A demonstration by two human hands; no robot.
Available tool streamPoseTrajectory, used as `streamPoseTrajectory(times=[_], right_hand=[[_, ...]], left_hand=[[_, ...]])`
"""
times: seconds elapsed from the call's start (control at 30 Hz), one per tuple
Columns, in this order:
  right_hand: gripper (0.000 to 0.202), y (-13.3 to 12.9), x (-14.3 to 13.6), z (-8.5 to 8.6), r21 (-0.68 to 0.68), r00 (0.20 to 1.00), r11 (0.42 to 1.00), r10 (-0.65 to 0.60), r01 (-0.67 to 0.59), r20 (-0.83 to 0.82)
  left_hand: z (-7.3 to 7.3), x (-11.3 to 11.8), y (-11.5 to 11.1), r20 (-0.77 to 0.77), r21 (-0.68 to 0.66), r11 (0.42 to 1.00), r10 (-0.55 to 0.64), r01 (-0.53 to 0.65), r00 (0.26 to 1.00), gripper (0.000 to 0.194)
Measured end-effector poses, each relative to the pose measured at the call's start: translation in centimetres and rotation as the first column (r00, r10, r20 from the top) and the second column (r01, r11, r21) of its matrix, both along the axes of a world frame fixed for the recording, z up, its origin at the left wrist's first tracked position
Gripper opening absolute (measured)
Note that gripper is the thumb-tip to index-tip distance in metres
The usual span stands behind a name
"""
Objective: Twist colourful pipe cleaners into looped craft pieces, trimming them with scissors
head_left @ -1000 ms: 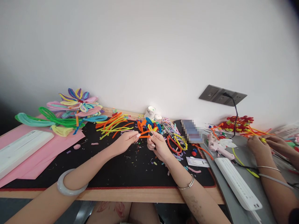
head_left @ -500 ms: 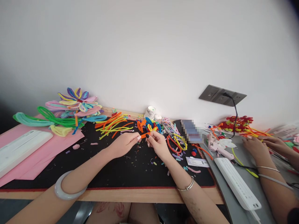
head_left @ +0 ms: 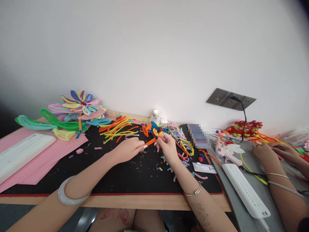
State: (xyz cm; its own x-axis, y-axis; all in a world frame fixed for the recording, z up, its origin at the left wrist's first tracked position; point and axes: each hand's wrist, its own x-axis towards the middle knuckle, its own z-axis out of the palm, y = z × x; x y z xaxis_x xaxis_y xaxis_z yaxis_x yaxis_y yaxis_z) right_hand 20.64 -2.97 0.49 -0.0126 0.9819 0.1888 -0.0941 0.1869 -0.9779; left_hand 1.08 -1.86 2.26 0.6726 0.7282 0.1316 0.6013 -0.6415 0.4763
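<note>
An orange pipe-cleaner piece (head_left: 151, 141) stretches between my two hands above the black mat (head_left: 96, 170). My left hand (head_left: 128, 149) pinches its left end between thumb and fingers. At the right end, my right hand (head_left: 167, 146) is closed on the same piece, its fingertips partly hiding it. Just behind the hands lie blue loops (head_left: 154, 125) and an orange looped piece (head_left: 146, 130). Yellow and orange pipe cleaners (head_left: 118, 129) are spread to the left of these.
A multicoloured flower (head_left: 82, 104) and green loops (head_left: 50, 119) lie at the left by a white box (head_left: 26, 151). To the right are a blurred phone (head_left: 199, 137), a glue gun (head_left: 227, 153), a white power strip (head_left: 245, 190) and another person's hands (head_left: 265, 153).
My hands have moved slightly apart, my right hand a little right and my left hand slightly left and down. More of the orange piece shows between them.
</note>
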Motion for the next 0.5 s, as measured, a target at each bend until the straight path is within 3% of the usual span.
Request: streamPoseTrajectory(times=[0.23, 0.5], right_hand=[[0.015, 0.3, 0.5, 0.1, 0.029, 0.989, 0.991, -0.131, 0.129, 0.062], [0.014, 0.8, 1.0, -0.2, 0.059, 0.955, 0.964, -0.264, 0.259, 0.131]], left_hand=[[-0.4, -0.2, 0.3, 0.012, -0.137, 0.991, 0.012, -0.01, 1.0, 0.035], [-1.1, -0.3, 0.9, 0.11, -0.138, 0.988, 0.091, -0.075, 0.99, 0.034]])
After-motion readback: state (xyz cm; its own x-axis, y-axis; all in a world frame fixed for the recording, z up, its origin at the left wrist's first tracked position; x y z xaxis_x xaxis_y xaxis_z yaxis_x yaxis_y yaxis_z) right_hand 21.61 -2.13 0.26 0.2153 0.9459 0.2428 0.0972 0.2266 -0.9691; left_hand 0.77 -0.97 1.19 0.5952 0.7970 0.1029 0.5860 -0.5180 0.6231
